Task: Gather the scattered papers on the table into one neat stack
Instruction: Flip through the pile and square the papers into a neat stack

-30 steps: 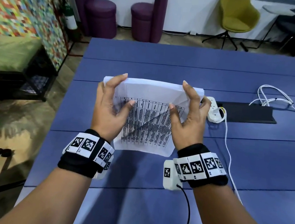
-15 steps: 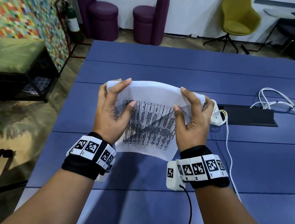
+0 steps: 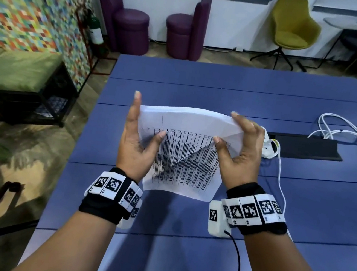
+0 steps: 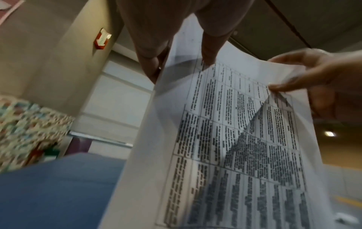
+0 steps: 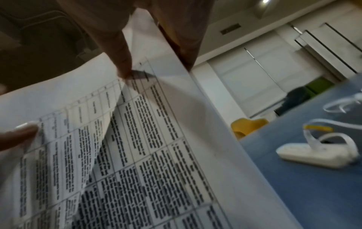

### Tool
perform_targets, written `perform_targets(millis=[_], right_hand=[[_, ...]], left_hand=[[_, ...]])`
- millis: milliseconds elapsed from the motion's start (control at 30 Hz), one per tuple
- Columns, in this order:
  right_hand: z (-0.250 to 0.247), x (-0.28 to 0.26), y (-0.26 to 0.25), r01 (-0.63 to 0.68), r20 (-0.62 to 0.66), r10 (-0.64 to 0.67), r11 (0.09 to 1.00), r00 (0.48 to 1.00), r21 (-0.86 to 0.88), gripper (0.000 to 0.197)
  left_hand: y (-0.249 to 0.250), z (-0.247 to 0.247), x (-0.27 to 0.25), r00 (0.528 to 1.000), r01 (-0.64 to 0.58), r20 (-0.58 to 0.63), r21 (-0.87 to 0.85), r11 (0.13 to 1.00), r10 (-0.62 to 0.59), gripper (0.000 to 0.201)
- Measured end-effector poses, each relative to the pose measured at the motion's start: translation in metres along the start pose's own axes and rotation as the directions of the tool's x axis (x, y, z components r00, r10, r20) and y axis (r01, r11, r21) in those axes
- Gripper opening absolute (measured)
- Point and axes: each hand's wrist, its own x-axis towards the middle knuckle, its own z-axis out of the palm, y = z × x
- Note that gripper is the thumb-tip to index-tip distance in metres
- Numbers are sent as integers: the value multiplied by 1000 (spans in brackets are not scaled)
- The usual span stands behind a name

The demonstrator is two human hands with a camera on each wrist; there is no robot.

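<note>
Both hands hold the stack of papers upright above the blue table, one at each side edge. The left hand has its thumb pressed on the printed face and its fingers straight up along the left edge and behind the sheets; in the left wrist view the thumb lies on the front page while the fingers go behind it. The right hand pinches the right edge, thumb on the front and fingers curled over the top corner. So each hand is grasping the papers, neither is let go.

The front sheets carry a printed table of dense black text. The pages are not flush: in the right wrist view one sheet bows forward and its edge crosses the sheet behind in a diagonal line, and the same diagonal shows in the head view. The bottom edge of the stack hangs near the table; whether it touches I cannot tell.

To the right of the right hand a white power strip lies on the table, beside a black cable tray, with a coil of white cable further right. Beyond the table stand two purple chairs and an olive-green chair.
</note>
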Motion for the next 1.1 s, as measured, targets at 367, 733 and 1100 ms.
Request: perform_targets(millis=[367, 733, 1100], right_hand=[[2, 7, 29, -657, 333, 570, 693, 751, 296, 43], [-4, 0, 28, -695, 320, 617, 634, 719, 341, 56], [-12, 12, 22, -653, 298, 582, 651, 756, 387, 46]], left_hand=[[-13, -3, 2, 897, 435, 111, -394, 810, -428, 38], [-28, -1, -12, 861, 507, 160, -345, 790, -482, 59], [-26, -3, 1, 880, 475, 171, -351, 807, -443, 50]])
